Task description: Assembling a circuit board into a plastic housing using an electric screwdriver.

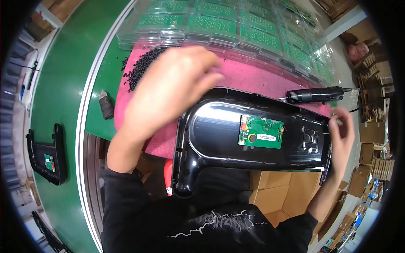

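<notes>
A glossy black plastic housing (219, 147) lies with its inside up, across the front edge of the pink mat and over my lap. A green circuit board (262, 141) sits in its middle. My left hand (179, 80) hovers over the mat and the housing's far left edge, beside a heap of small black screws (143, 65). Motion blurs its bent fingers, so whether they hold anything is unclear. At the housing's right end my right hand (342, 130) has its fingers curled at the rim; their grip is partly hidden. Beyond the housing lies a black electric screwdriver (314, 95), bit pointing left.
Clear plastic trays of green circuit boards (211, 25) line the far side of the pink mat (253, 74). Another black housing (48, 162) rests on the green surface at left, past a white rail (86, 97). An open cardboard box (274, 192) stands below at right.
</notes>
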Action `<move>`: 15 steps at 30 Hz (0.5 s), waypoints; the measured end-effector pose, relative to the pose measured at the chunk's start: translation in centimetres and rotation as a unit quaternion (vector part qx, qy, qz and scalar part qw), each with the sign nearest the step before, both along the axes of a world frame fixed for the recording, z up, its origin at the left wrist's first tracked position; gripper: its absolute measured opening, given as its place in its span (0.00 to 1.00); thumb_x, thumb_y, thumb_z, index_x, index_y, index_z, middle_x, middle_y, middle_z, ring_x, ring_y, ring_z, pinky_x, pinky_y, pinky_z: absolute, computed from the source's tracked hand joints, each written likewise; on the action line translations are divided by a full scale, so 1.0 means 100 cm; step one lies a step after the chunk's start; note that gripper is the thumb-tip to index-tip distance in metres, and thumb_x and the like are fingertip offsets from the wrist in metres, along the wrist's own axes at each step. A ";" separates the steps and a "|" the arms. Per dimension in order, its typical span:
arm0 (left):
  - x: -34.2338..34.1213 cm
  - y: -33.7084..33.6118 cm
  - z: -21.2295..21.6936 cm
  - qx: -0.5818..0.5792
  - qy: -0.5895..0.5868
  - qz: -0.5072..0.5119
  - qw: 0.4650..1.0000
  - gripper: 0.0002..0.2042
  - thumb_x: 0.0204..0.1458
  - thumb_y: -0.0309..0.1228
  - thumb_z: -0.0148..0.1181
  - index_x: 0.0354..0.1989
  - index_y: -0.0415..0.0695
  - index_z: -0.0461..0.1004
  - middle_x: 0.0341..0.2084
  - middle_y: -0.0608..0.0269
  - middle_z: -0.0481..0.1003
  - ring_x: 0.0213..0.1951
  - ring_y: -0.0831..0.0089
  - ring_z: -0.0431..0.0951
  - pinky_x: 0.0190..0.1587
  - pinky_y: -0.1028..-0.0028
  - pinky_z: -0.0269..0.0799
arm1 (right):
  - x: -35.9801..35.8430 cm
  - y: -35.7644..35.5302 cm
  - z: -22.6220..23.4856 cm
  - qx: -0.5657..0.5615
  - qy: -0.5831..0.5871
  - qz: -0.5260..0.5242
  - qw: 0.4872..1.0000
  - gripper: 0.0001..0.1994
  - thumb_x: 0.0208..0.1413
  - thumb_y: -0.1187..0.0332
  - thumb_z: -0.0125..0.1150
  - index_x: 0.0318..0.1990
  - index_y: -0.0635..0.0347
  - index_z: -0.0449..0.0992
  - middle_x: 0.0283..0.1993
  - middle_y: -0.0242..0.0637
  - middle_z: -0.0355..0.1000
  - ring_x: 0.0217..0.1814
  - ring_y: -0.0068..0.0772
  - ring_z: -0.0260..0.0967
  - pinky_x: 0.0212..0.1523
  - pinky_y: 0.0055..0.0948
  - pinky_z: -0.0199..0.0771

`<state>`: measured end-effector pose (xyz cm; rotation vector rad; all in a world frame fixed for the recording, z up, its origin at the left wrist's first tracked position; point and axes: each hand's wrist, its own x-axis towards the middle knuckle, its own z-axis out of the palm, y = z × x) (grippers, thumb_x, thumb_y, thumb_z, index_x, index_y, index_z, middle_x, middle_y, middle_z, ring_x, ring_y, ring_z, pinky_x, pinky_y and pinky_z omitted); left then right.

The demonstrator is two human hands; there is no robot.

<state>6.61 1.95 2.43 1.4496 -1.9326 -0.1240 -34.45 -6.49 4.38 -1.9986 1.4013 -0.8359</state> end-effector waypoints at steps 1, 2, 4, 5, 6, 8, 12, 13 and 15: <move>0.010 0.003 0.004 0.069 -0.028 0.027 0.997 0.13 0.44 0.27 0.69 0.38 0.36 0.78 0.32 0.55 0.77 0.35 0.58 0.80 0.38 0.65 0.75 | -0.006 -0.014 0.004 -0.060 0.065 -0.027 0.996 0.22 0.60 0.65 0.62 0.61 0.56 0.69 0.57 0.38 0.70 0.42 0.23 0.64 0.44 0.22 0.65; 0.021 0.006 0.006 0.137 -0.055 0.052 0.988 0.14 0.42 0.26 0.70 0.37 0.36 0.78 0.33 0.54 0.77 0.36 0.58 0.79 0.40 0.65 0.75 | -0.010 -0.029 0.008 -0.119 0.130 -0.056 0.983 0.23 0.64 0.64 0.59 0.65 0.53 0.67 0.57 0.39 0.70 0.41 0.22 0.63 0.45 0.22 0.65; 0.033 0.013 -0.004 0.149 -0.077 0.021 0.986 0.17 0.36 0.24 0.72 0.37 0.36 0.77 0.32 0.54 0.77 0.38 0.57 0.79 0.43 0.63 0.74 | -0.031 -0.066 0.006 -0.057 0.142 -0.063 0.986 0.25 0.66 0.62 0.56 0.69 0.49 0.63 0.57 0.40 0.69 0.44 0.22 0.65 0.47 0.23 0.67; 0.032 0.016 -0.004 0.177 -0.076 0.047 0.980 0.18 0.33 0.23 0.73 0.37 0.36 0.77 0.32 0.53 0.76 0.40 0.57 0.78 0.44 0.63 0.74 | -0.046 -0.088 0.000 -0.012 0.091 -0.028 0.995 0.24 0.67 0.62 0.54 0.69 0.49 0.62 0.55 0.40 0.69 0.47 0.23 0.67 0.51 0.25 0.69; 0.031 0.018 -0.006 0.208 -0.073 0.079 0.972 0.19 0.31 0.22 0.74 0.37 0.36 0.77 0.32 0.53 0.76 0.41 0.56 0.78 0.45 0.62 0.73 | -0.037 -0.093 0.001 0.107 -0.010 -0.044 0.993 0.22 0.68 0.63 0.54 0.67 0.49 0.64 0.51 0.36 0.70 0.49 0.22 0.69 0.52 0.24 0.71; 0.029 0.013 -0.012 0.197 -0.074 0.071 0.975 0.20 0.30 0.20 0.74 0.36 0.35 0.76 0.33 0.52 0.76 0.41 0.55 0.78 0.45 0.61 0.74 | -0.016 -0.096 0.000 0.160 -0.125 -0.085 0.976 0.19 0.67 0.64 0.56 0.64 0.50 0.67 0.47 0.33 0.69 0.48 0.20 0.69 0.48 0.24 0.73; 0.027 0.003 -0.013 0.225 -0.073 0.089 0.968 0.15 0.33 0.17 0.70 0.35 0.35 0.78 0.31 0.51 0.77 0.39 0.56 0.78 0.45 0.62 0.74 | 0.029 -0.083 -0.001 -0.072 -0.241 -0.141 0.958 0.27 0.64 0.70 0.57 0.67 0.56 0.52 0.54 0.45 0.69 0.53 0.32 0.71 0.55 0.31 0.74; 0.029 0.003 -0.013 0.241 -0.080 0.106 0.962 0.14 0.34 0.16 0.69 0.34 0.35 0.78 0.30 0.51 0.78 0.38 0.57 0.78 0.44 0.62 0.74 | 0.051 -0.074 0.001 -0.105 -0.294 -0.079 0.947 0.30 0.64 0.71 0.57 0.68 0.58 0.48 0.57 0.50 0.69 0.54 0.33 0.71 0.56 0.32 0.74; 0.035 0.002 -0.014 0.203 -0.074 0.092 0.972 0.11 0.36 0.15 0.67 0.32 0.33 0.80 0.26 0.50 0.79 0.32 0.59 0.80 0.38 0.65 0.75 | 0.086 -0.059 0.005 -0.126 -0.386 0.024 0.914 0.27 0.63 0.73 0.57 0.65 0.64 0.51 0.62 0.57 0.66 0.57 0.37 0.70 0.58 0.33 0.73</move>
